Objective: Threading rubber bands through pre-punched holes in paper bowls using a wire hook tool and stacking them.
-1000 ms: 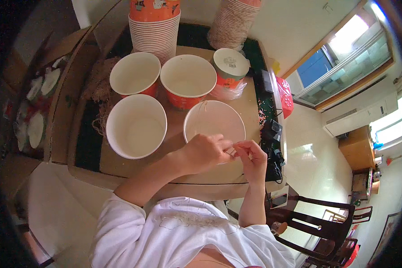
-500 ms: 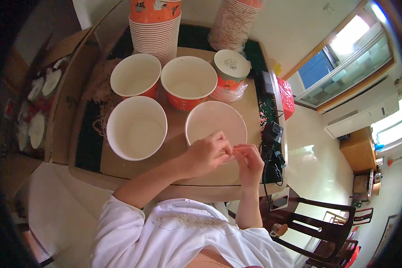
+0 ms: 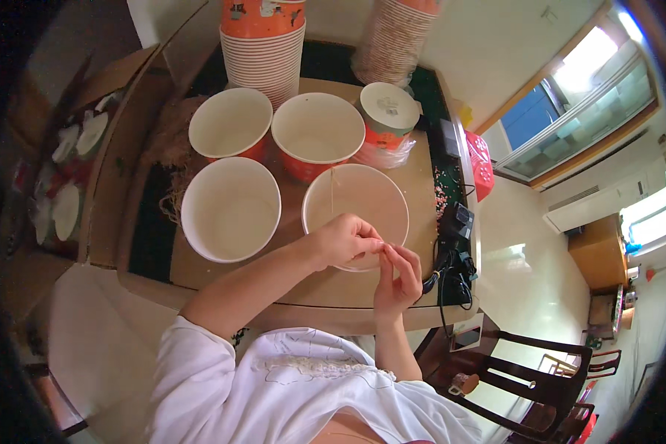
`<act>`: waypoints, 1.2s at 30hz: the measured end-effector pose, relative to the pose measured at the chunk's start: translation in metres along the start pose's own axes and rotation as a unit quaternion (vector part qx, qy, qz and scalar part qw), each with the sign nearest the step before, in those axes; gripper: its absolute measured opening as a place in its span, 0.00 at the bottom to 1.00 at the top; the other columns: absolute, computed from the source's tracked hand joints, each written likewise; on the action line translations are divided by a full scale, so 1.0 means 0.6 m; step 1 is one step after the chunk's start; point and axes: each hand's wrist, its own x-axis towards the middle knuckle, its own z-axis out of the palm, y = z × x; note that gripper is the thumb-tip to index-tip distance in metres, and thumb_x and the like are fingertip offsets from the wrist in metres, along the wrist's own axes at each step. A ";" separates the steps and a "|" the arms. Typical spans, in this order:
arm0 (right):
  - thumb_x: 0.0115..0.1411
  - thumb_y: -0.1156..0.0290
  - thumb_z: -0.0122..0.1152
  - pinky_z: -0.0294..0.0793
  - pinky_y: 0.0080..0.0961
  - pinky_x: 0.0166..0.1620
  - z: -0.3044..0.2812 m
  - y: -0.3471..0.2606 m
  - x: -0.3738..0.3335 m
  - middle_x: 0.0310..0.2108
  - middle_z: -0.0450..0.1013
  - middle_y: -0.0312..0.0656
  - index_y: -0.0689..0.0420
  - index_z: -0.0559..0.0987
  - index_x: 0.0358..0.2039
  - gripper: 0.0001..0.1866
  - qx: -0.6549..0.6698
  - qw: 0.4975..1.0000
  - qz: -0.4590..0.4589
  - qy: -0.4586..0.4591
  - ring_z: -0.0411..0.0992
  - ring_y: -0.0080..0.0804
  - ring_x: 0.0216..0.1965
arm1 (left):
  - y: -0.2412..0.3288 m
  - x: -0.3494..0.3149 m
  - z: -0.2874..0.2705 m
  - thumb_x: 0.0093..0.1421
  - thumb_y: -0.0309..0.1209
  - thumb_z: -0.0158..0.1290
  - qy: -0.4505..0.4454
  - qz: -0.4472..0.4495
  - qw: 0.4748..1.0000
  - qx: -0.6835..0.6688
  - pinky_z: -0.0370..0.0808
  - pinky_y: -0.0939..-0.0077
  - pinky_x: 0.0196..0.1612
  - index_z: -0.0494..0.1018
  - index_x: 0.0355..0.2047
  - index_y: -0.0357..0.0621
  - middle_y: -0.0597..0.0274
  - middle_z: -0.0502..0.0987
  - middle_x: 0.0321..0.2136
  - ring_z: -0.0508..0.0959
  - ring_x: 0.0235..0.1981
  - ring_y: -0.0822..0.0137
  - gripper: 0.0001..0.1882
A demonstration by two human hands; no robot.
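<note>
Since half a second ago both hands sit slightly nearer the body edge of the counter [image 3: 362, 288], fingertips drawn closer; judged, the pinch on the thread is being reset rather than released.

Left hand [image 3: 345, 238]: fingers curled together, tips pinched on a thin pale thread [image 3: 331, 194] that runs up toward 12 o'clock across the near-right paper bowl [image 3: 357, 214]. Right hand [image 3: 397, 280]: fingers upright, tips closed against the left hand's tips, at 4 o'clock of that bowl. Whether the right hand truly grips the thread, cannot tell. Three more empty bowls [image 3: 231, 209] lie at 9 to 11 o'clock.
</note>
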 end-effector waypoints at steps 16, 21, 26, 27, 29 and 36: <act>0.53 0.86 0.56 0.72 0.23 0.41 -0.025 -0.015 0.026 0.38 0.74 0.47 0.62 0.78 0.38 0.12 0.009 0.994 0.084 -0.062 0.74 0.32 0.38 | 0.006 -0.025 0.015 0.54 0.25 0.56 0.132 0.157 0.950 0.234 0.69 0.81 0.28 0.77 0.30 0.37 0.66 0.75 0.25 0.71 0.24 0.77 0.04; 0.50 0.84 0.61 0.72 0.20 0.36 -0.026 -0.018 0.044 0.33 0.75 0.42 0.62 0.77 0.31 0.07 -0.021 0.989 0.088 -0.121 0.73 0.30 0.32 | 0.014 -0.035 0.025 0.54 0.25 0.55 0.154 0.180 0.927 0.292 0.71 0.79 0.30 0.76 0.31 0.36 0.62 0.76 0.27 0.73 0.25 0.75 0.05; 0.50 0.85 0.61 0.72 0.19 0.34 -0.022 -0.016 0.043 0.32 0.75 0.42 0.62 0.77 0.29 0.06 -0.024 0.989 0.091 -0.110 0.72 0.27 0.32 | 0.013 -0.033 0.025 0.56 0.23 0.54 0.151 0.167 0.949 0.218 0.75 0.79 0.35 0.76 0.34 0.35 0.58 0.80 0.28 0.78 0.30 0.73 0.07; 0.50 0.84 0.61 0.72 0.19 0.34 -0.022 -0.015 0.042 0.32 0.75 0.41 0.62 0.76 0.29 0.06 -0.018 0.989 0.098 -0.108 0.72 0.26 0.32 | 0.012 -0.031 0.023 0.56 0.22 0.53 0.148 0.155 0.953 0.214 0.75 0.79 0.37 0.77 0.35 0.35 0.57 0.80 0.29 0.80 0.31 0.72 0.07; 0.50 0.84 0.61 0.72 0.19 0.34 -0.021 -0.014 0.041 0.32 0.75 0.41 0.62 0.76 0.29 0.06 -0.014 0.990 0.097 -0.106 0.72 0.26 0.31 | 0.008 -0.032 0.023 0.55 0.23 0.53 0.147 0.173 0.950 0.213 0.75 0.76 0.34 0.77 0.34 0.36 0.53 0.80 0.28 0.80 0.30 0.66 0.07; 0.50 0.85 0.61 0.72 0.19 0.34 -0.019 -0.012 0.040 0.32 0.74 0.41 0.62 0.76 0.29 0.06 -0.005 0.991 0.090 -0.103 0.72 0.25 0.31 | 0.021 -0.041 0.030 0.56 0.24 0.54 0.154 0.167 0.929 0.290 0.75 0.77 0.36 0.78 0.35 0.36 0.53 0.80 0.29 0.80 0.30 0.69 0.08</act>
